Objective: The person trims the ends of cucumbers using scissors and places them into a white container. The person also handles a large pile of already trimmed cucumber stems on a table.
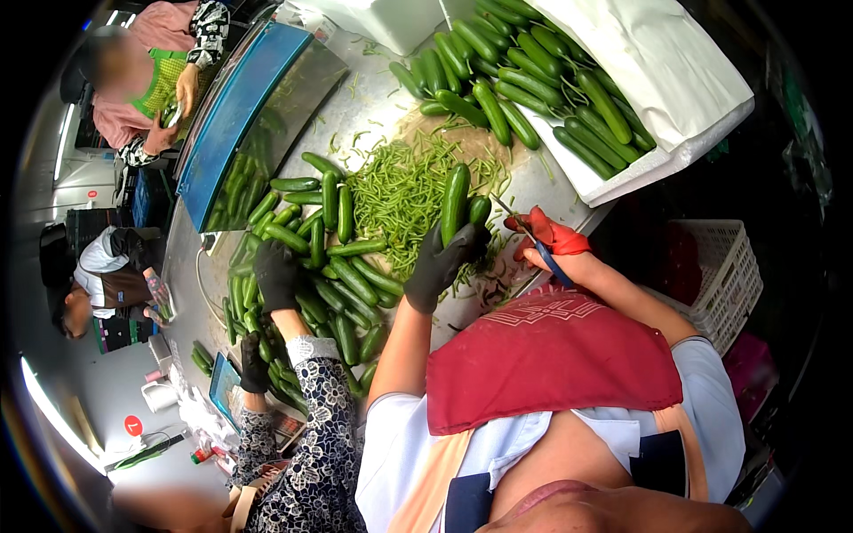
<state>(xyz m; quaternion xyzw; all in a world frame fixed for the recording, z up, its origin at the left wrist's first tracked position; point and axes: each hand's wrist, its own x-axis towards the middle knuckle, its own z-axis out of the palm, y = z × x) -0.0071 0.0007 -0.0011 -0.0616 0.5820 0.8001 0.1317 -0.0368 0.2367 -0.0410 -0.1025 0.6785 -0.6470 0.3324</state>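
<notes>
My left hand (443,260), in a black glove, is closed around cucumbers; one cucumber (456,200) stands upright from it and a shorter one (479,210) shows beside it. In a red glove, my right hand (550,233) holds scissors (543,253) with dark blue handles, their tips close to the shorter cucumber. Beneath and beyond the hands lies a heap of trimmed green stems (393,193) on the metal table (313,133). Loose cucumbers (353,280) are piled to the left. At the upper right, more cucumbers (526,83) fill and spill from a white foam box (666,160).
A co-worker's black-gloved hands (276,273) reach into the pile close at my left. A blue-edged scale or tray (246,126) stands across the table, with another person beyond it. A white plastic basket (730,286) is at my right, below table level.
</notes>
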